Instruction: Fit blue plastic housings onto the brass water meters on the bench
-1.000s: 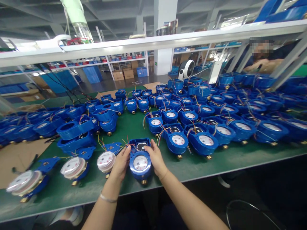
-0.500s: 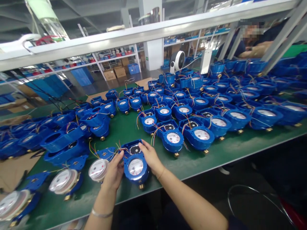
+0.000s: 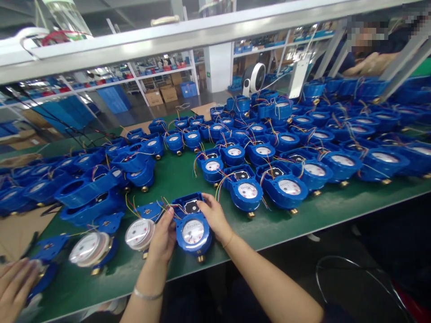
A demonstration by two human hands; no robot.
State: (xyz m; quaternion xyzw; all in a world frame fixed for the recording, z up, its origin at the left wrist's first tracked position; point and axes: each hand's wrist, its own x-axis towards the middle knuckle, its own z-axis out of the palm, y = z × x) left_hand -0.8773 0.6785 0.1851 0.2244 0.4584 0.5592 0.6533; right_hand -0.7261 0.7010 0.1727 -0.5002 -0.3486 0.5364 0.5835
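At the front of the green table stands a blue water meter with a round white dial, a brass fitting at its near end and loose coloured wires at its far end. My left hand grips its left side, thumb near the wires. My right hand closes on the far right corner, its fingers by the black part in the open box section. Just left of my left hand lies an uncovered meter with a bare white dial and a blue bracket.
Another uncovered meter lies further left. A co-worker's hand rests on one at the left edge. Several finished-looking blue meters fill the right side and back. Empty blue housings are stacked at left. A white fan stands behind.
A co-worker's hand has come in at the lower left onto the meter there. My hands keep their hold on the water meter, and the view has shifted slightly.
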